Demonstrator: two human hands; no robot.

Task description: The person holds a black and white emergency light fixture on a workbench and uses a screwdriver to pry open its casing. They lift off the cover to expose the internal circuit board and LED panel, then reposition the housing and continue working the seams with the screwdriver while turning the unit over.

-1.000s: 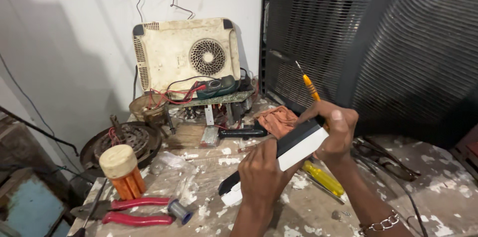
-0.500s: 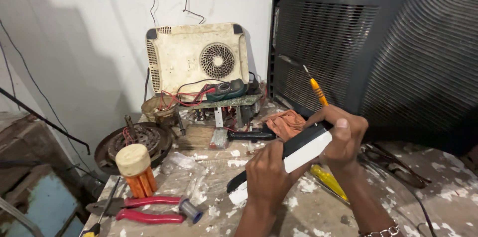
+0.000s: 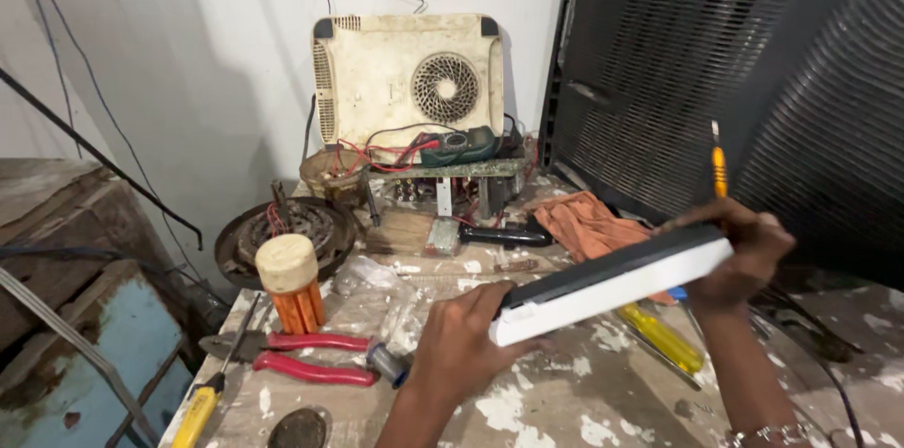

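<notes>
Against the right wall, a large dark television back (image 3: pixel 734 81) is seen. Below it, a paint-spattered surface (image 3: pixel 584 401) is spread with tools. Above it, a long white-and-black casing (image 3: pixel 612 283) is held closed in the grip of both the left hand (image 3: pixel 461 349) and right hand (image 3: pixel 744 255), with an orange screwdriver (image 3: pixel 718 165) pinned upright by the right.

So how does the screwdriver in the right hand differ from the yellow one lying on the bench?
The held screwdriver is orange-handled, slim and points upward above the right hand. The yellow screwdriver looks thicker and lies flat on the bench under the white device. Both have translucent-looking handles.
</notes>
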